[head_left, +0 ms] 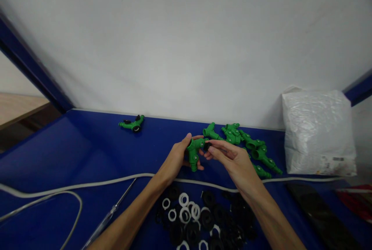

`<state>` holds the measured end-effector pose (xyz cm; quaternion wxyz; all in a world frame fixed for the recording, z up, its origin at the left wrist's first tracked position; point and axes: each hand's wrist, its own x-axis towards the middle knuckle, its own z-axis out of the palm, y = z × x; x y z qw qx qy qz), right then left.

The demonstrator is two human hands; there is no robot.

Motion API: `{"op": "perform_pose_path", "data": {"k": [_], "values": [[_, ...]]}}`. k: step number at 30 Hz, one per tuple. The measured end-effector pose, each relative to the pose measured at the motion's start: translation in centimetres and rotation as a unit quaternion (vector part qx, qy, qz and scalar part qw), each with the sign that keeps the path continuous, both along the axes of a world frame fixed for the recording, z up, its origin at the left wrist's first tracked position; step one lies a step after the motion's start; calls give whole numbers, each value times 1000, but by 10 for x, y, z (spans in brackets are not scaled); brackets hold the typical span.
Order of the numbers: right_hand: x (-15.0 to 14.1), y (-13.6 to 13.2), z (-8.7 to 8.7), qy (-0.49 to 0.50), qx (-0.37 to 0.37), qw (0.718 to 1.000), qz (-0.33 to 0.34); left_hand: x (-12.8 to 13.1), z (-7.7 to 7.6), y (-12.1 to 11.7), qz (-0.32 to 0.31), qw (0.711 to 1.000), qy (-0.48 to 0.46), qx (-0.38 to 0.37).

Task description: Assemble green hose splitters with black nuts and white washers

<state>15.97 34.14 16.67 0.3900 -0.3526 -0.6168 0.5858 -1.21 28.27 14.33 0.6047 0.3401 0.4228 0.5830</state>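
My left hand (pixel 179 156) is closed around a green plastic Y-shaped hose connector (pixel 193 152), held above the blue table. Between the fingertips of my right hand (pixel 228 156) is a small black plastic piece (pixel 207 146), close beside the connector's upper right arm; whether the two touch, I cannot tell. Below both hands lies a spread of white rings (pixel 185 215) and black rings (pixel 207 218). Behind my right hand sit several more green connectors (pixel 232 133). One green connector with black parts fitted (pixel 133 123) rests alone at the back left.
A pale cable (pixel 116 182) runs across the blue table (pixel 95 145). At left front lies a thin screwdriver-like tool (pixel 109 215) with a clear handle. A plastic-wrapped white package (pixel 318 133) stands at right, with a dark flat object (pixel 316 211) before it. A white wall closes the back.
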Motion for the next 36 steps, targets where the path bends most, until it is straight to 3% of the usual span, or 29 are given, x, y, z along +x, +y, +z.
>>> {"op": "perform_pose_path", "data": {"k": [8,12,15,19,22,30,36], "values": [[-3,-3,4,-21,17,999,-34,1,7,-4,10,997,73,15],[-3,-5,0,-37,65,996,-53,0,9,-5,12,993,110,29],[-3,-7,-4,-56,173,981,-67,0,8,-6,6,990,136,35],[-2,-9,-5,-114,356,923,-95,2,7,-7,-5,992,126,18],[0,-9,-5,-146,430,887,-79,4,7,-8,2,993,121,8],[2,-5,-12,-167,470,866,-34,1,6,-7,-2,991,135,5],[2,-10,-5,-163,490,854,-60,0,3,-5,-11,994,104,6]]}}
